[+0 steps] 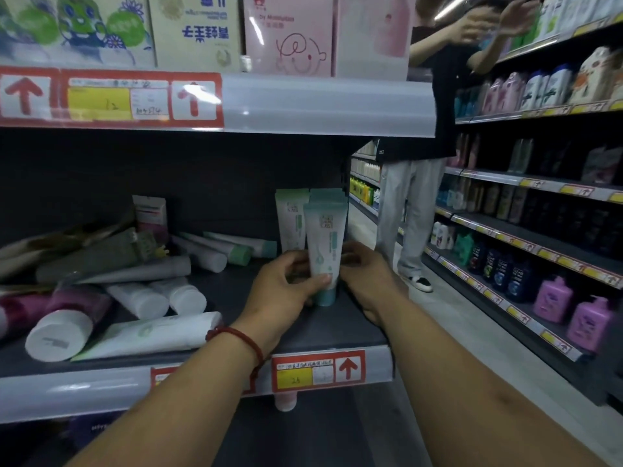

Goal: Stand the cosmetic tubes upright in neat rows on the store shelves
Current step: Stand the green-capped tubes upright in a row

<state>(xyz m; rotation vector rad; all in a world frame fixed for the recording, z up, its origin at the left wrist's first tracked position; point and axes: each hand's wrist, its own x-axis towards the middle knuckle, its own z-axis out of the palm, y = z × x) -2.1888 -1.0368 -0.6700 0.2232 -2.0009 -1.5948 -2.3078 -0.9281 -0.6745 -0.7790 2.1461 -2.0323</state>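
While it stands cap-down at the right end of the shelf (330, 328), teal-capped tube (325, 244) is held two-handed | left hand (283, 288): pinches its lower body | right hand (365, 274): fingers curled round its right side

You have a bare strip of shelf (236, 284) between the heap of lying tubes (141, 298) on your left and the upright tubes (291, 217) at the right end. The upper shelf edge (320, 102) hangs overhead, closing off the top.
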